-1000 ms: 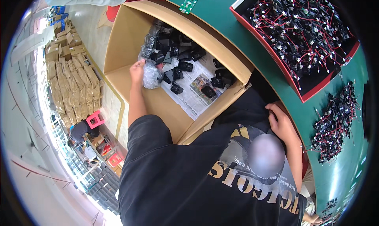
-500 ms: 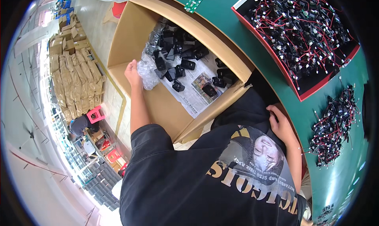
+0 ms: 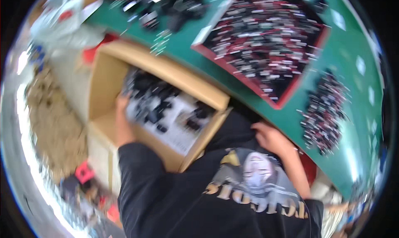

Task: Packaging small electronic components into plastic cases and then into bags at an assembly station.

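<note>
My left hand (image 3: 123,102) is inside a cardboard box (image 3: 110,67), at the left edge of clear plastic wrap (image 3: 131,112). Motion smears its fingers, so its grip on the wrap cannot be made out. Beside it, small black plastic devices (image 3: 156,113) lie heaped and scattered over printed paper (image 3: 178,139) lining the box. My right hand (image 3: 268,137) is at the table edge, next to black cloth at my lap. Its fingers look partly bent, but they are blurred and I cannot see whether they hold anything.
On the green table (image 3: 286,125) stands a red-rimmed tray (image 3: 241,73) of wired black parts, with a loose pile (image 3: 326,113) to its right. A green circuit board (image 3: 160,42) lies near the box. Black devices (image 3: 178,7) are behind it. Brown cartons (image 3: 56,121) stand on the far left.
The whole view has shifted and blurred, bringing more of the table's far left into sight. My left hand is deeper along the wrap, closer to the black devices. My right hand stays by the table edge.
</note>
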A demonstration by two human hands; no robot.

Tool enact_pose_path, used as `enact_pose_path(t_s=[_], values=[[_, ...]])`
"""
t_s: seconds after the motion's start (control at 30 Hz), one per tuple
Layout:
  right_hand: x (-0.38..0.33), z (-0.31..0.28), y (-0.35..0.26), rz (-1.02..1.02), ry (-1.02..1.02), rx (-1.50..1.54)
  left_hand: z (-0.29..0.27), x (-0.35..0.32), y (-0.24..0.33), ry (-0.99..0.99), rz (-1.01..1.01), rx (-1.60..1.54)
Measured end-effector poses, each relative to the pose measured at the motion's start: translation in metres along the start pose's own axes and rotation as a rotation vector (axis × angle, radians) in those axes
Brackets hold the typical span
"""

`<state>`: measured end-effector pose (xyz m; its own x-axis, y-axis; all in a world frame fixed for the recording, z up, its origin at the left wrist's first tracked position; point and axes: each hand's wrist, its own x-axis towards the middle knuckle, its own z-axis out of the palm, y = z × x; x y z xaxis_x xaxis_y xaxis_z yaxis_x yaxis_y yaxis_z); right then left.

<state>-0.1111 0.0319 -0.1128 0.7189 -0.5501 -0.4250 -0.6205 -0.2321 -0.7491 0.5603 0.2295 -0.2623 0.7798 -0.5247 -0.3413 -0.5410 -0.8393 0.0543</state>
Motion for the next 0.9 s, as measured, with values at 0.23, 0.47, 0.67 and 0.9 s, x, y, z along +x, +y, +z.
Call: enact_pose_path(t_s=[0.23,0.47,0.67,0.9], values=[[0.009,0.011,-0.013,-0.189,0.056,-0.078,-0.011,-0.006,0.031,0.096,0.185,-0.264],[0.007,0.006,-0.010,-0.199,0.064,-0.029,0.001,-0.051,0.033,0.510,0.240,-0.493],[0.009,0.003,-0.015,-0.168,0.019,-0.007,-0.021,-0.067,0.042,0.604,0.142,-0.650],[0.010,0.008,-0.008,-0.123,0.013,0.060,-0.005,-0.078,0.050,0.231,-0.044,-1.011]])
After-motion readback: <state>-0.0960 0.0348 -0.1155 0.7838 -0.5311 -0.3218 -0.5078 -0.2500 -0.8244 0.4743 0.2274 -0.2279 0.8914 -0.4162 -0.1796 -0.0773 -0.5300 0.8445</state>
